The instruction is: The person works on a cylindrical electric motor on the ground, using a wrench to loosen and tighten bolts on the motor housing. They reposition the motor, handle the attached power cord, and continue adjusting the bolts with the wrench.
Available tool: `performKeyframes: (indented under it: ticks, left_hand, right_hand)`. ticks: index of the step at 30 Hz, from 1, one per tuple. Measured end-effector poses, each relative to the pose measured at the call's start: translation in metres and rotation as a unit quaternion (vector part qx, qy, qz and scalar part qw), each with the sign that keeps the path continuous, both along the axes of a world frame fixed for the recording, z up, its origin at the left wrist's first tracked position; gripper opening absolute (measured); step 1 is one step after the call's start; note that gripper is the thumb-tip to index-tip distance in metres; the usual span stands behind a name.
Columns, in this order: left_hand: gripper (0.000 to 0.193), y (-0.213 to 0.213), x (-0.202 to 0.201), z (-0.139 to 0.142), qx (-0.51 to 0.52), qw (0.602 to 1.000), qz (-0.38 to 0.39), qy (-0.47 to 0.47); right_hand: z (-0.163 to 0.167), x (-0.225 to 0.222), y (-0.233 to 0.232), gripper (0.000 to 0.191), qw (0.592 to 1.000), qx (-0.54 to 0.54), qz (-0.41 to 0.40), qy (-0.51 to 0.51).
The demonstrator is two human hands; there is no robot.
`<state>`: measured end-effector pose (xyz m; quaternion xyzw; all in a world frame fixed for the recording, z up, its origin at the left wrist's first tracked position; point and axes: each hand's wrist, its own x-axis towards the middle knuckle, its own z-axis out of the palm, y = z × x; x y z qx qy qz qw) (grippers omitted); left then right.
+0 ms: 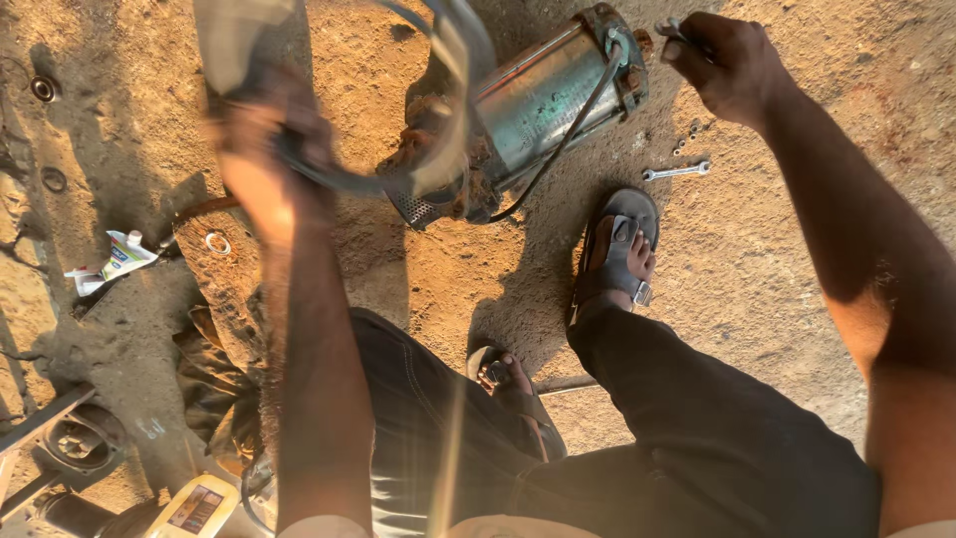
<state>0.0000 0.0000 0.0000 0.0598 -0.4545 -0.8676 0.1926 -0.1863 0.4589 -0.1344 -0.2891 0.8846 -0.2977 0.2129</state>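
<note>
A rusty cylindrical metal pump motor (538, 100) lies on sandy ground, with a black cable (568, 139) running along its body. My left hand (274, 149) is raised and blurred, gripping a dark looped cable or hose (329, 177) that arcs over the motor. At the motor's far end, my right hand (727, 65) is closed around a small metal tool (672, 30). My two sandalled feet (622, 259) rest on the ground below the motor.
A spanner (677, 171) and small bolts (687, 139) lie right of the motor. A squeezed tube (119, 259) and a metal ring (217, 242) lie at left. A yellow-white bottle (194, 506) and dark metal parts (75, 438) sit at bottom left.
</note>
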Motion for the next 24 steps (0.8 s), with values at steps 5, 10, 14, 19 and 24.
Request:
performKeyframes:
  ticks: [5, 10, 14, 19, 24]
  left_hand:
    - [0.013, -0.056, 0.009, -0.013, -0.021, 0.943, 0.328, -0.047]
    - [0.024, -0.043, 0.021, 0.012, -0.028, 0.943, 0.331, 0.021]
    - [0.038, 0.005, 0.035, 0.061, -0.070, 0.953, 0.279, 0.094]
    - [0.039, 0.060, 0.043, 0.113, -0.158, 0.942, 0.274, 0.111]
    - [0.028, 0.087, 0.045, 0.109, -0.094, 0.953, 0.270, 0.104]
  right_hand:
    - [0.049, 0.006, -0.035, 0.025, 0.979, -0.166, 0.107, 0.061]
    - [0.083, 0.034, -0.098, 0.017, 0.965, -0.207, 0.161, -0.011]
    - [0.109, 0.072, -0.156, 0.012, 0.912, -0.328, 0.246, 0.015]
    - [0.132, 0.134, -0.206, 0.079, 0.920, -0.247, 0.280, -0.119]
    - [0.107, 0.165, -0.220, 0.089, 0.865, -0.382, 0.326, -0.026]
